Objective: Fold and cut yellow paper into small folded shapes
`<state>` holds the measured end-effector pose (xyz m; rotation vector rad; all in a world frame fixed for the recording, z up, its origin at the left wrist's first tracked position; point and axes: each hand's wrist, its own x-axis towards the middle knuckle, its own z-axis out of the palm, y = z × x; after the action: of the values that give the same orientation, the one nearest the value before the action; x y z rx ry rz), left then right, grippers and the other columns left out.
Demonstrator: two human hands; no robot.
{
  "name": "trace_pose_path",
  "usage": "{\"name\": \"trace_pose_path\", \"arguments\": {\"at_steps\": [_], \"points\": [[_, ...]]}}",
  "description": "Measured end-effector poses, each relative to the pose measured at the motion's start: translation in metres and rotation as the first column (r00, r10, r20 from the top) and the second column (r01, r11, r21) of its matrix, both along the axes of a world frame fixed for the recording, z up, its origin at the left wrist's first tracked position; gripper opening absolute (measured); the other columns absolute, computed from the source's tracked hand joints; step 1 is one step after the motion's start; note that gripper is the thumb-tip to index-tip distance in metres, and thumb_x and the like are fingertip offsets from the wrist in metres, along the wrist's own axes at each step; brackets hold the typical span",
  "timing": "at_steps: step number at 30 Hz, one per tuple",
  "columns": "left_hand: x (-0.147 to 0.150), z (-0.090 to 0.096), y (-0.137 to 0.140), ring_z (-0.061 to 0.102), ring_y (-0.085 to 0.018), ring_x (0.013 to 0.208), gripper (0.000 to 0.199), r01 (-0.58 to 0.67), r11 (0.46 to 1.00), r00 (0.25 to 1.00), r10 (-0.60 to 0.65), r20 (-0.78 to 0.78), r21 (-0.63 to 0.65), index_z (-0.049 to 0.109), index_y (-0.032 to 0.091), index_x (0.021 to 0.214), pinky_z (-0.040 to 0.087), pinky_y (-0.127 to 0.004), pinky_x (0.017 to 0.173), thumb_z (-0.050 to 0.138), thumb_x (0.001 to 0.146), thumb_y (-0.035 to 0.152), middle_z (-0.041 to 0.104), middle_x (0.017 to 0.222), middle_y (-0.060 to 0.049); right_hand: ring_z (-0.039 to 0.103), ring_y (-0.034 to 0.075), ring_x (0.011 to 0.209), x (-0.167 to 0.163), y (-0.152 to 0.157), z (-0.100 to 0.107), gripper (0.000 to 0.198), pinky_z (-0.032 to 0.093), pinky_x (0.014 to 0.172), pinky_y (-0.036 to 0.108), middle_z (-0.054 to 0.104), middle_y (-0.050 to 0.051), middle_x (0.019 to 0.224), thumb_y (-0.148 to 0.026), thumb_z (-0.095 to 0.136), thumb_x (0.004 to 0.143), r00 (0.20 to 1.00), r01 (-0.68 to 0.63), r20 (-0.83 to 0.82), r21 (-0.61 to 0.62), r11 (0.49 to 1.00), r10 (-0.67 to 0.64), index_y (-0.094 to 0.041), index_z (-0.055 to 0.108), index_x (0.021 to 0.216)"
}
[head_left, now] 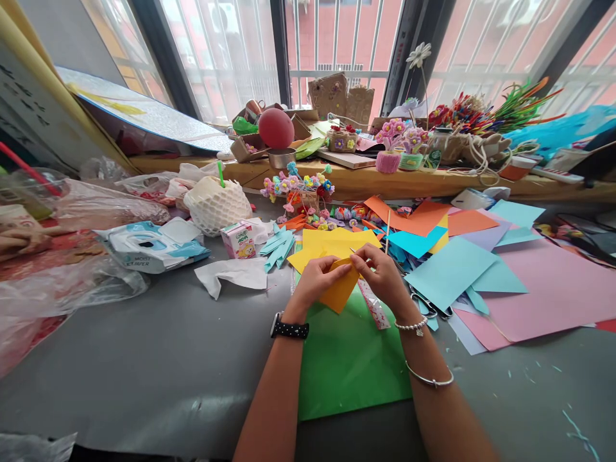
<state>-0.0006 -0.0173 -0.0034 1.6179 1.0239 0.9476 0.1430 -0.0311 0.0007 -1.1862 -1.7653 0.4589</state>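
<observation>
A square of orange-yellow paper [341, 296] is held up over the green mat, one corner pointing down. My left hand [317, 280] pinches its upper left edge between thumb and fingers. At the upper right edge, my right hand [378, 269] is closed on the same paper, which looks rolled or folded along the top. A small thin tip shows by the right fingertips; what it belongs to is unclear. More yellow sheets [320, 242] lie just beyond my hands. Under my wrists is the green mat [351, 372], with a patterned strip [374, 305] on it.
Coloured paper sheets [452, 269] and scissors [428, 305] lie right. A thin wooden stick [387, 231] stands behind my right hand. Left are a tissue [233, 276], a wipes pack [154, 246] and a small box [239, 240]. Pipe-cleaner flowers [298, 189] stand behind. Another person's hand [22, 234] shows far left.
</observation>
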Motion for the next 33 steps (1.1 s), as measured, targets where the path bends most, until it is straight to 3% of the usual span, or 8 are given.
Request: {"name": "trace_pose_path", "arguments": {"at_steps": [8,12,17,20,29,33], "points": [[0.0,0.001,0.0,0.035,-0.007,0.051,0.033,-0.019,0.999,1.0,0.019,-0.004,0.038,0.049,0.014,0.056,0.025,-0.02,0.046,0.054,0.065,0.045,0.039,0.053,0.004,0.042,0.014,0.059,-0.008,0.003,-0.007,0.022,0.032,0.056,0.026,0.041,0.0,0.061,-0.029,0.032,0.083,0.987,0.092,0.122,0.079,0.993,-0.101,-0.021,0.034,0.063],[0.0,0.001,-0.001,0.037,-0.007,0.052,0.032,-0.015,1.0,1.0,0.014,0.02,0.023,0.051,0.014,0.057,0.027,-0.019,0.045,0.055,0.064,0.045,0.043,0.054,0.003,0.041,0.014,0.056,-0.006,0.005,-0.008,0.028,0.031,0.054,0.026,0.041,0.0,0.057,-0.034,0.033,0.083,0.988,0.123,0.088,0.053,0.991,-0.127,-0.021,0.035,0.057],[0.0,0.001,0.0,0.039,-0.008,0.052,0.032,-0.03,1.0,0.999,0.03,0.041,-0.003,0.055,0.013,0.061,0.028,-0.019,0.044,0.056,0.063,0.045,0.046,0.055,0.002,0.047,0.013,0.058,0.003,0.006,-0.006,0.031,0.037,0.053,0.024,0.052,0.002,0.065,-0.043,0.037,0.079,0.975,-0.007,-0.22,-0.155,0.988,-0.028,-0.018,0.052,0.068],[0.0,-0.001,0.001,0.04,-0.008,0.052,0.032,-0.075,0.997,0.994,0.074,0.077,0.011,0.055,0.014,0.061,0.029,-0.019,0.045,0.056,0.063,0.045,0.047,0.056,0.002,0.048,0.012,0.059,0.005,0.004,-0.004,0.028,0.04,0.053,0.023,0.055,0.002,0.068,-0.043,0.046,0.073,0.948,-0.107,-0.317,-0.233,0.966,0.028,-0.016,0.056,0.071],[0.004,-0.004,0.003,0.051,-0.011,0.06,0.028,-0.099,0.995,0.992,0.097,0.08,0.023,0.057,0.013,0.071,0.037,-0.02,0.051,0.06,0.062,0.04,0.056,0.066,-0.001,0.051,0.014,0.066,0.004,0.003,-0.004,0.021,0.041,0.057,0.025,0.058,0.004,0.071,-0.035,0.052,0.071,0.954,-0.071,-0.3,-0.206,0.976,0.006,-0.016,0.059,0.07],[0.005,-0.005,0.004,0.057,-0.014,0.07,0.029,-0.099,0.995,0.977,0.096,0.188,0.004,0.057,0.015,0.081,0.043,-0.022,0.059,0.061,0.063,0.038,0.06,0.081,-0.004,0.053,0.014,0.066,0.005,0.001,-0.001,0.02,0.042,0.058,0.025,0.058,0.003,0.07,-0.036,0.053,0.071,0.969,-0.103,-0.243,-0.214,0.971,0.049,-0.016,0.059,0.07]]}}
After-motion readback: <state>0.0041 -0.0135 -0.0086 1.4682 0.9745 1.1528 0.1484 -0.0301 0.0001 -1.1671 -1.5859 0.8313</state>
